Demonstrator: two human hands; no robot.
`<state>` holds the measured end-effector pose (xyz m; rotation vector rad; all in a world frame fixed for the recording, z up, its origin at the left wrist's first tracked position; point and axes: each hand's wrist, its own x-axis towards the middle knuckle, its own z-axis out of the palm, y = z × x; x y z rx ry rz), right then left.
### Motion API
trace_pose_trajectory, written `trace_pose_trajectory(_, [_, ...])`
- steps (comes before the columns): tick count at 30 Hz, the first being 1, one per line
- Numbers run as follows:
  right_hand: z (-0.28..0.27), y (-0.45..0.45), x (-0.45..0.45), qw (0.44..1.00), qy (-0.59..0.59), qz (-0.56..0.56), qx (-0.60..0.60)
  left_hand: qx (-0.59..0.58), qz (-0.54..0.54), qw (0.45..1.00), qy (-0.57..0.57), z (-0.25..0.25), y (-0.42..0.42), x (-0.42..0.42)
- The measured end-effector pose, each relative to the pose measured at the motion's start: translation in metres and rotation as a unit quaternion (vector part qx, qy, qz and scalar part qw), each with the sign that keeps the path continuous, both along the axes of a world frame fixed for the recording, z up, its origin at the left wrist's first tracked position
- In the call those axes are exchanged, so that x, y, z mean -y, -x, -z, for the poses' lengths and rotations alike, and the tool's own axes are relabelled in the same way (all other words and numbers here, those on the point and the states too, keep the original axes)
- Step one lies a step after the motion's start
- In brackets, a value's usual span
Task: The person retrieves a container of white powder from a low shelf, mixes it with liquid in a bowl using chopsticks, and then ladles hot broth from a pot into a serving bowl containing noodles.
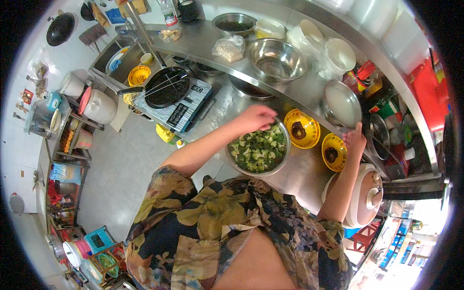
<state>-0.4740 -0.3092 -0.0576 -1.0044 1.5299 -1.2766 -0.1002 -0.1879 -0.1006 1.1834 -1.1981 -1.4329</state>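
My left hand [258, 117] is over the far rim of a steel bowl of chopped broccoli and cauliflower [259, 150], its fingers loosely curled and blurred; whether anything is between them is hidden. My right hand [354, 139] is at the near rim of a steel bowl of whitish liquid [342, 103] at the shelf's edge, one digit on the rim and the other fingers curled below it. Between my hands are two yellow patterned bowls, one [302, 128] beside the vegetables and one [334, 152] by my right wrist, each with a dark brown paste-like lump inside.
Left of the counter, a black frying pan [166, 87] with metal tongs or skewers across it sits on an induction cooker [181, 117]. An empty steel bowl [276, 59] and plastic bags stand on the raised shelf [195, 47]. A rice cooker [366, 195] is beside my right forearm.
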Motion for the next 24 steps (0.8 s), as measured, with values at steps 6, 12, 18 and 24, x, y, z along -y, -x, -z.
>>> trace_pose_trajectory(6, [-0.022,-0.135,-0.053,0.958,0.074,-0.220,-0.166,0.059,-0.078,0.994,-0.044,0.053,-0.104,-0.103])
trace_pose_trajectory(12, [-0.041,-0.307,-0.061,0.915,0.135,-0.355,-0.137,0.007,-0.182,0.980,-0.079,0.047,-0.139,-0.188])
trace_pose_trajectory(18, [-0.011,-0.432,-0.010,0.810,0.254,-0.288,-0.443,-0.101,-0.229,0.962,-0.111,0.066,-0.175,-0.240])
trace_pose_trajectory(24, [0.014,-0.478,-0.008,0.822,0.244,-0.251,-0.449,-0.078,-0.283,0.944,-0.150,0.074,-0.226,-0.269])
